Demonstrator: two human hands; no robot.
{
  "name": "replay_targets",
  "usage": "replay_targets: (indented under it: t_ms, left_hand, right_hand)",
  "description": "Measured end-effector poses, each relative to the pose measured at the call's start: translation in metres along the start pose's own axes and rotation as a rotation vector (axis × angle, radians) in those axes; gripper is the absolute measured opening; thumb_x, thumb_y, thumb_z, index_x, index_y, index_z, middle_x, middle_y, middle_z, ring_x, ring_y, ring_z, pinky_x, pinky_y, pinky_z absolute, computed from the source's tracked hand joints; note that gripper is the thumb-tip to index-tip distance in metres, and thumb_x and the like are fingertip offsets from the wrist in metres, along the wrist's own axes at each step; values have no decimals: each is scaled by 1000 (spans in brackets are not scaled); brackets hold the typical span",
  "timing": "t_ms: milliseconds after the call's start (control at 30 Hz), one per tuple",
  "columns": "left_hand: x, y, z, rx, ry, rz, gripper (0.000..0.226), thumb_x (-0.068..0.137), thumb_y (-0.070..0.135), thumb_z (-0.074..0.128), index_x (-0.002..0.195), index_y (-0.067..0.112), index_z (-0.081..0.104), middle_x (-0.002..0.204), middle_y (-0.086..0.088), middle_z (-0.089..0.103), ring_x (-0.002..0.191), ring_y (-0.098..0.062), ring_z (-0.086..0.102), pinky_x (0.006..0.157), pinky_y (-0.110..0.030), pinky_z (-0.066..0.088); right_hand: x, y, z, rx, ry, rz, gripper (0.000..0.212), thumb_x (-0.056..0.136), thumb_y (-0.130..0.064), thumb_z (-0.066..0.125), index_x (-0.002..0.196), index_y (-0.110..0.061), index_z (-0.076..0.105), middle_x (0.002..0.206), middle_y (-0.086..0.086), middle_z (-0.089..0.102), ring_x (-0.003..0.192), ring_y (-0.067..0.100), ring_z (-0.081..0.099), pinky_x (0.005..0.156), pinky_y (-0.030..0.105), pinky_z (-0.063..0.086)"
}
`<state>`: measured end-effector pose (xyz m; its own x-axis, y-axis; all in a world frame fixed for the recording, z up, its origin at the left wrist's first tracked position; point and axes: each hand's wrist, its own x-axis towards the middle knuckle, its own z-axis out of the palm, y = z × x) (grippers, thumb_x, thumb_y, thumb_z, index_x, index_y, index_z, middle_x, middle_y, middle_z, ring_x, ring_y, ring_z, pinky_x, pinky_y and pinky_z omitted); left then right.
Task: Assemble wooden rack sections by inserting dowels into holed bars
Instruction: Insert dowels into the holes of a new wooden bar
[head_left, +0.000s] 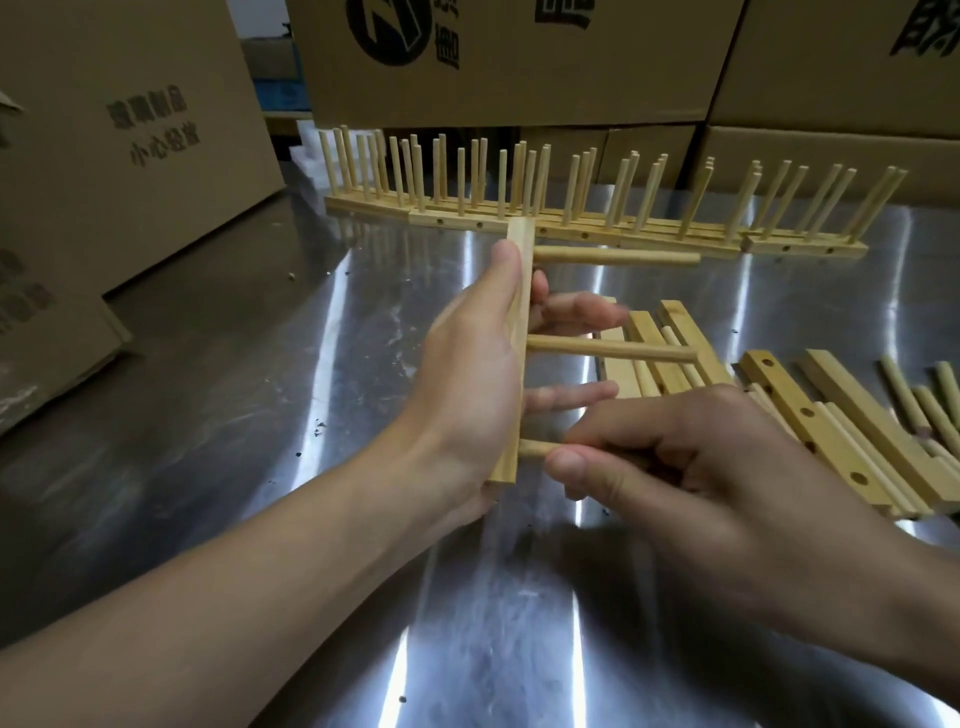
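Observation:
My left hand grips a wooden holed bar held on end above the metal table, thumb on its near face and fingers behind it. Two dowels stick out of the bar to the right: an upper dowel and a middle dowel. My right hand pinches a third dowel whose left end sits at the bar's lowest hole. Most of that dowel is hidden inside my fingers.
Several finished rack sections with upright dowels stand in a row at the back of the steel table. Loose holed bars and loose dowels lie at the right. Cardboard boxes wall in the left and back.

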<state>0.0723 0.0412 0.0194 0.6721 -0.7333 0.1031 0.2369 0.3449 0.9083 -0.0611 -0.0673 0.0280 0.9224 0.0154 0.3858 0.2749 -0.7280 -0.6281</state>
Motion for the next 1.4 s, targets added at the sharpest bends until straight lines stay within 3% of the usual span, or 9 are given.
replay_targets:
  t_ms: [100, 167, 233, 367, 533, 633, 800, 1100, 1400]
  left_hand:
    - [0, 1, 5, 47, -27, 40, 44, 116, 48, 28, 102, 13, 51, 94, -12, 75, 117, -31, 73, 87, -68, 60]
    - [1, 0, 7, 64, -70, 78, 44, 115, 48, 28, 103, 12, 51, 95, -12, 75, 119, -32, 73, 85, -66, 61]
    - [1, 1, 6, 47, -104, 84, 44, 113, 49, 28, 103, 12, 50, 95, -11, 74, 118, -32, 73, 86, -63, 61]
    - [3, 0, 8, -90, -64, -38, 47, 115, 50, 29, 95, 13, 51, 84, -9, 72, 113, -33, 76, 83, -52, 63]
    - [4, -5, 10, -297, 195, -261, 49, 113, 53, 38, 83, 17, 53, 77, -7, 72, 95, -28, 81, 54, -33, 61]
    - [6, -3, 7, -364, 241, -286, 48, 112, 54, 39, 85, 17, 51, 78, -8, 73, 97, -31, 81, 54, -35, 61]
    - [4, -4, 13, -286, 279, -214, 47, 112, 56, 37, 97, 14, 50, 78, -11, 75, 95, -31, 81, 70, -44, 65]
    - [5, -2, 8, -234, 362, -114, 46, 112, 55, 37, 101, 13, 51, 78, -8, 76, 88, -23, 81, 69, -49, 65]
    - [2, 11, 9, -163, 233, 73, 42, 112, 52, 40, 107, 11, 51, 86, -9, 66, 103, -27, 79, 76, -58, 65]
  right_hand:
    - [1, 0, -2, 124, -47, 52, 32, 101, -19, 67, 71, -9, 73, 69, -20, 69, 95, -8, 72, 72, 18, 55]
    - [-1, -1, -6, 150, -42, 25, 30, 99, -15, 67, 71, -7, 74, 68, -31, 66, 90, -22, 64, 73, 2, 46]
    - [-4, -2, -6, 147, -56, 81, 30, 100, -27, 65, 75, -14, 75, 63, -21, 62, 74, -16, 61, 65, 6, 43]
    - [-11, -7, -7, -392, -42, -40, 25, 107, -40, 50, 87, -35, 65, 71, -16, 57, 62, 0, 56, 57, 20, 43]
    - [-15, 0, -2, -1042, 149, -237, 19, 107, -19, 56, 112, -12, 74, 93, 7, 68, 76, 31, 57, 61, 40, 40]
    - [-12, 7, -1, -1003, 121, -229, 32, 112, -30, 43, 99, -14, 67, 92, 7, 64, 75, 31, 55, 64, 42, 38]
    - [0, 11, 3, -804, 133, -131, 46, 113, -40, 32, 92, -15, 63, 72, 0, 58, 55, 23, 47, 43, 35, 38]
    - [17, 10, 28, -738, 244, -21, 65, 113, -44, 19, 74, -15, 63, 56, 6, 55, 47, 32, 51, 50, 46, 46]
    - [16, 2, 19, -678, 275, -155, 52, 113, -36, 31, 80, -17, 67, 57, 3, 56, 46, 28, 52, 47, 44, 44]
